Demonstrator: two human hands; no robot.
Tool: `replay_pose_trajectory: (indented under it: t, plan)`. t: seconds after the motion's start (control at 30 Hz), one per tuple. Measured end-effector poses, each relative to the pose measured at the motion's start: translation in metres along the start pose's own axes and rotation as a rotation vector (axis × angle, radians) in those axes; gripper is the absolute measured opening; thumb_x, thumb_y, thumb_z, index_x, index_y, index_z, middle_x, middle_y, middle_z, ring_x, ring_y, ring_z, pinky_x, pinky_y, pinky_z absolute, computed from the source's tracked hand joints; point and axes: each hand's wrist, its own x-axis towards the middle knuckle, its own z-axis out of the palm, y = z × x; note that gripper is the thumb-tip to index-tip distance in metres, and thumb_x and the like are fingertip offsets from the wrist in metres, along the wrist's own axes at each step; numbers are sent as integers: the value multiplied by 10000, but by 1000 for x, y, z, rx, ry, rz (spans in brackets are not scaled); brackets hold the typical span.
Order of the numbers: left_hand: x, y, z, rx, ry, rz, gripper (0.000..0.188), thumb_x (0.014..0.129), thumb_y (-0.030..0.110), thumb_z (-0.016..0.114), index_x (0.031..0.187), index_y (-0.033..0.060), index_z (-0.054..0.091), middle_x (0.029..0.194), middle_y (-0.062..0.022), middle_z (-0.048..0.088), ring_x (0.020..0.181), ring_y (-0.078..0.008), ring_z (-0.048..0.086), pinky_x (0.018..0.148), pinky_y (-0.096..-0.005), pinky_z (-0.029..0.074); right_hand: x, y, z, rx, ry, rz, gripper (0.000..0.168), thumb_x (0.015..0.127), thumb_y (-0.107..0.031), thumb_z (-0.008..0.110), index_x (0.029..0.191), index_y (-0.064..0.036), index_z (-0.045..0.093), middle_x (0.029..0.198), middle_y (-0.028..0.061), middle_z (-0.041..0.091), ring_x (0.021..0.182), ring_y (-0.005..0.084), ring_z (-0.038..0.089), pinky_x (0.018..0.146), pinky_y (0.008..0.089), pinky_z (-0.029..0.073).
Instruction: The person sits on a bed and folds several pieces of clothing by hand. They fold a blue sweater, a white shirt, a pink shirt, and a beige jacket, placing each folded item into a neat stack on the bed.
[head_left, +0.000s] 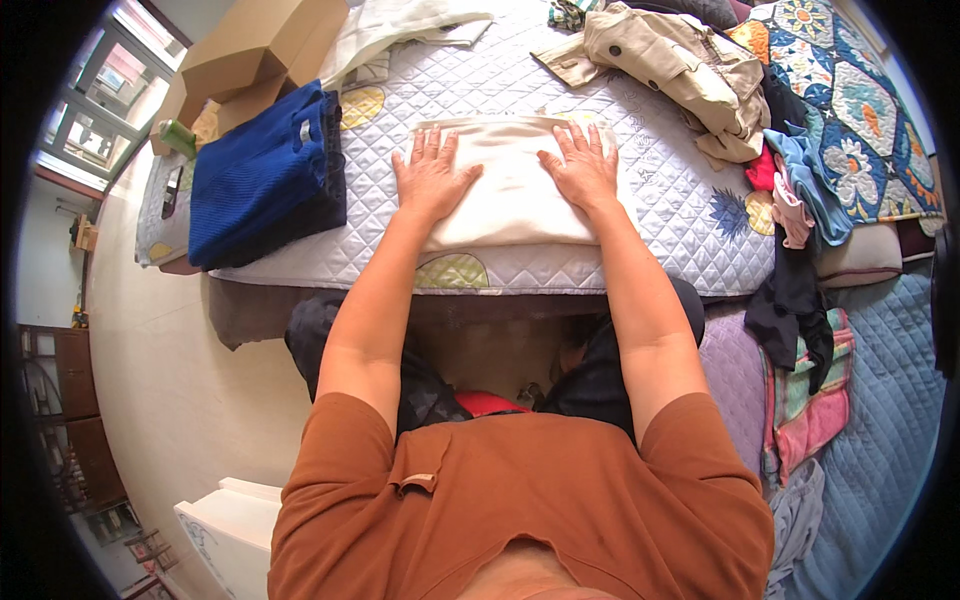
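Observation:
A folded cream-white garment or cloth lies flat near the front edge of a bed with a white quilted cover. On its left side rests my left hand, palm down, with the thumb pointing inward. My right hand presses on the right side in the same way, fingers apart and aimed at the far edge. Neither hand grips the fabric. To the left of my left hand is a stack of folded knitwear, with a blue ribbed piece over a dark one.
An open cardboard box stands at the back left, near a green can. White clothing lies at the back. A beige jacket, light blue clothing and a patterned quilt are heaped at right. White furniture stands lower left.

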Motion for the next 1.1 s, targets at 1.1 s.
replay_pose_trajectory:
  t: [1.1]
  plan:
    - [-44,86,-5,-338,-64,129,768,941,615,417,1520,115,338,1592,-156,270,1493,-271,204,1185,-556,100,-131,-33,7,2910,137,589,620,1044,-459,233,1444,-13,393,1519,174,384,1418,348,324,1189,540,203]
